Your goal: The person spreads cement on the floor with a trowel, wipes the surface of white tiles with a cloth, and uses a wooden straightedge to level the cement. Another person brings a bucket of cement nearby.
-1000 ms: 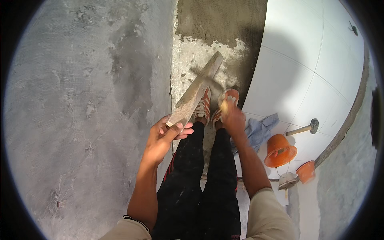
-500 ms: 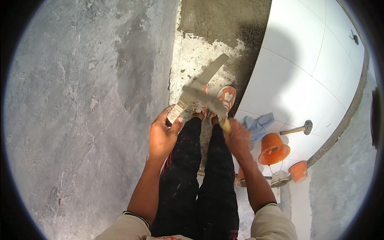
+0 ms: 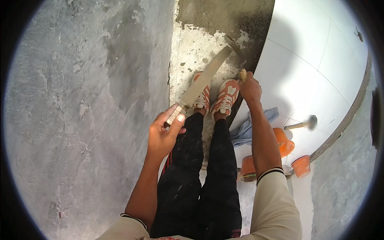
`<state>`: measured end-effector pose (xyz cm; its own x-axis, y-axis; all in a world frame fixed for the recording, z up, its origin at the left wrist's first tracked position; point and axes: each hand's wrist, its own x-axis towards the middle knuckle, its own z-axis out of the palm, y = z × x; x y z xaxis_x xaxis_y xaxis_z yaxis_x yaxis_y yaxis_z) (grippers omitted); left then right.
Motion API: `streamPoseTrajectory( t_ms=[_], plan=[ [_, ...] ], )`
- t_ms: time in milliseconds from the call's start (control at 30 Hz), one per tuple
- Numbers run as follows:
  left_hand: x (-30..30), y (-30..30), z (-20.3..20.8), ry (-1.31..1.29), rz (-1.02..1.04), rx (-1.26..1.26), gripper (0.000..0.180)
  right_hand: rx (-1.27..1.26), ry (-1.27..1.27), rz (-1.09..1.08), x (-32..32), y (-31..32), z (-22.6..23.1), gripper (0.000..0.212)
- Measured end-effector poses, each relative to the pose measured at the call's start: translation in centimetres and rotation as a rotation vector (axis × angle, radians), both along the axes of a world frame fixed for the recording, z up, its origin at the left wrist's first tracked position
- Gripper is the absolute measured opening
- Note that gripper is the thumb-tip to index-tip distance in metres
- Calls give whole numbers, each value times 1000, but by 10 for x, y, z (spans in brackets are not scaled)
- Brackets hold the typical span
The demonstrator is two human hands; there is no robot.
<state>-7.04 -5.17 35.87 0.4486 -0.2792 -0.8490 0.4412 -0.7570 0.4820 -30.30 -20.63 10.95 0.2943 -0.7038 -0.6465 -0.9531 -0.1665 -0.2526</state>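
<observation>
White tiles [image 3: 312, 92] bordered bare concrete [image 3: 188, 52]. Over the sneakers [image 3: 227, 98], a flat batten [image 3: 203, 82] was gripped by its near end in the left hand [image 3: 163, 137], presumably leaving its length free for the trowel [image 3: 236, 48] clasped in the right hand [image 3: 251, 90].

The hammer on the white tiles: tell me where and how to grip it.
Probably best by its slim wooden handle, from the side away from the nearest orange bucket: the handle lies exposed on the tiles, its free end close to that bucket, while the grey head is bulkier.
</observation>
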Motion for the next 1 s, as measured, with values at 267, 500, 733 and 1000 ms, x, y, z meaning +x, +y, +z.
streamPoseTrajectory(
  t_ms=[267, 500, 733, 1000],
  plan=[
    [-1, -14, 4, -613, -385, -106, 77, 40, -306, 179, -21, 38, 175, 37],
    [-10, -23, 10, -597, -314, -134, 94, 74, -325, 289, -10, 52, 240, 38],
    [5, -15, -4, -656, -314, -134, 95, 13, -440, 307, 9, 47, 211, 39],
    [2, -16, 1, -598, -267, -110, 98, 22, -321, 248, 6, 52, 218, 36]
  ],
)
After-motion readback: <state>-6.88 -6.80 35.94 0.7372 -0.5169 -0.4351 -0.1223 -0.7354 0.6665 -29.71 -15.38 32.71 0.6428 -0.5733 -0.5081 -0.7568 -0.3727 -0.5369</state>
